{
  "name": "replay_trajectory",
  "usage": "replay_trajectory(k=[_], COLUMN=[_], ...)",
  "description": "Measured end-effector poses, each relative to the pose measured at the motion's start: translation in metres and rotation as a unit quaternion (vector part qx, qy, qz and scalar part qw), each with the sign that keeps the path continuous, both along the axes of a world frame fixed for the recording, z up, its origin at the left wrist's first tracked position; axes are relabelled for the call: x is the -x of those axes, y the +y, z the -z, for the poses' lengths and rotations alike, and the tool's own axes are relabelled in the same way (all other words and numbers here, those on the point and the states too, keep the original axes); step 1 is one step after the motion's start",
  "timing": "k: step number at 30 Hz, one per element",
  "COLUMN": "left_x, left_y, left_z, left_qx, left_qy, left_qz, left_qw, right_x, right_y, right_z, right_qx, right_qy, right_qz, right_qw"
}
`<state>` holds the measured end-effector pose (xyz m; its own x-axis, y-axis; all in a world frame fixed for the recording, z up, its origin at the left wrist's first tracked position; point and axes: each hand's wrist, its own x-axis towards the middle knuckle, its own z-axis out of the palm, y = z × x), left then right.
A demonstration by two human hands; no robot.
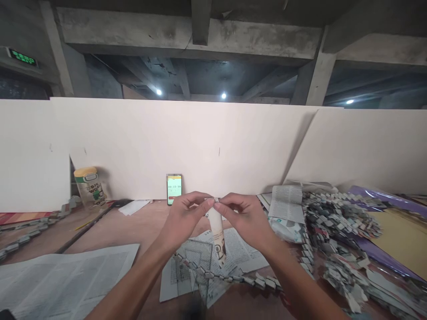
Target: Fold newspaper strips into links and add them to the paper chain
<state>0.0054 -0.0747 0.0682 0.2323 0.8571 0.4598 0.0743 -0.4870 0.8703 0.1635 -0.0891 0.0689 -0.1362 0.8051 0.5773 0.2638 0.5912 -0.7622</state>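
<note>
Both hands meet in the middle of the view, thumbs nearly touching. My left hand [191, 211] pinches the upper end of a narrow strip of printed paper [217, 233], and my right hand [243, 213] pinches the same end from the other side. The strip hangs down from the fingertips, its lower end over loose printed sheets [247, 249]. Below it, a chain of folded paper links [230, 279] runs across the sheets. A clear plastic ruler with cut-out shapes [187, 264] lies to the left, partly on paper.
A phone showing a timer [174, 189] leans on the white partition [140, 146]. A yellow-lidded bottle [90, 189] stands at left, near a large newspaper sheet [66, 280]. At right are a heaped paper chain [340, 218], paper strips [360, 284] and a yellow envelope-like sheet [400, 240].
</note>
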Motion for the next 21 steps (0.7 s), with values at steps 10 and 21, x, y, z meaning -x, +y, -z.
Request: replay_trajectory(k=[10,21], left_x=[0.008,0.042], left_y=[0.018,0.044], left_z=[0.004,-0.004], left_qx=[0.001,-0.017], left_qy=[-0.152,-0.248], left_qz=[-0.07,-0.147], left_qw=[0.986,0.957], right_x=[0.015,-0.006], right_y=[0.005,0.031], right_z=[0.01,0.031], right_qx=[0.038,0.119], right_qy=[-0.063,-0.148], right_qz=[-0.018,-0.083], right_qw=[0.997,0.978])
